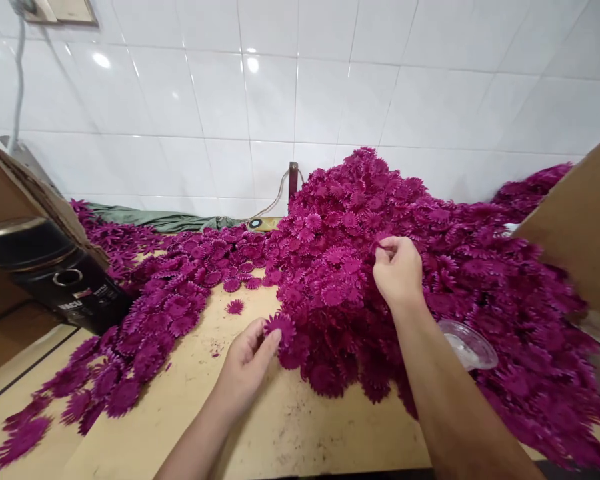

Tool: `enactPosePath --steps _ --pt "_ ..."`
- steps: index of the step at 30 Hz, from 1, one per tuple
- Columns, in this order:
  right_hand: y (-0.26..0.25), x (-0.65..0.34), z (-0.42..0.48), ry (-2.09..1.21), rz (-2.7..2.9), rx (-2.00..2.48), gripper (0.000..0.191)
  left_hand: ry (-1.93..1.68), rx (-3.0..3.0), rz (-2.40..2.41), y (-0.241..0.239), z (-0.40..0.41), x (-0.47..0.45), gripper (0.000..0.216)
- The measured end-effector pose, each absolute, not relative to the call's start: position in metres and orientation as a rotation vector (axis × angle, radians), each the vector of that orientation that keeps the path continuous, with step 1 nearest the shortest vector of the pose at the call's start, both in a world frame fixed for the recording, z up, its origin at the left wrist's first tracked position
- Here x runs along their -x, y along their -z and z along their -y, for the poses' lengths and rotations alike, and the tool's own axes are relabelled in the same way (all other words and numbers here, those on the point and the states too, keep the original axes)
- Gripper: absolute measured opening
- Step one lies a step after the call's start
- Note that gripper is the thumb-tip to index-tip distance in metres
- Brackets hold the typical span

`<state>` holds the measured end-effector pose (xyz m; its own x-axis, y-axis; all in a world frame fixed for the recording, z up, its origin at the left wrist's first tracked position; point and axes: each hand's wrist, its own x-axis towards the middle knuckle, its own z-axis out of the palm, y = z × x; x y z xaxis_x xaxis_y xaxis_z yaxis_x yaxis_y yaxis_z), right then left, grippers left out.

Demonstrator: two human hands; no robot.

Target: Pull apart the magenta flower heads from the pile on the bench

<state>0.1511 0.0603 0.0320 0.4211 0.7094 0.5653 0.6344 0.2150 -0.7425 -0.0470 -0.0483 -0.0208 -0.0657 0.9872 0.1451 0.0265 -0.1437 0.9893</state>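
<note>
The left hand (247,363) is pinching one magenta fabric daisy flower (279,327) at the heap's near edge while the right hand (397,270) is plucking another from the tall magenta flower pile (430,267), risking a slide onto the beige tabletop (290,427).

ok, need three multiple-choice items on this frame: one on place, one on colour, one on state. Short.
1. Where is the left hand?
A. at the near edge of the flower pile
B. on the cardboard box
C. against the tiled wall

2. What colour are the flowers?
A. yellow
B. magenta-purple
C. white

3. What is the right hand doing?
A. lying flat on the table
B. pinching a flower in the pile
C. holding the clear plastic cup

Answers: 1 A, its fingers hold one flower by the pile's edge; 2 B, every flower shows that colour; 3 B, thumb and fingers close on petals atop the heap.
</note>
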Motion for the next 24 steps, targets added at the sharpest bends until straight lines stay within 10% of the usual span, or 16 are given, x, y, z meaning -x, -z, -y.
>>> enactPosePath --steps 5,17,24 --pt "-0.017 -0.132 -0.027 -0.071 1.607 1.287 0.021 -1.294 -1.247 -1.129 0.021 0.035 0.043 0.03" --pt "0.011 -0.098 0.011 -1.504 1.669 0.948 0.012 -1.304 -1.117 -1.107 0.027 0.028 0.031 0.048" --pt "0.011 -0.09 0.016 -1.155 1.783 1.037 0.017 -1.314 -1.259 -1.099 0.028 0.033 0.033 0.043"
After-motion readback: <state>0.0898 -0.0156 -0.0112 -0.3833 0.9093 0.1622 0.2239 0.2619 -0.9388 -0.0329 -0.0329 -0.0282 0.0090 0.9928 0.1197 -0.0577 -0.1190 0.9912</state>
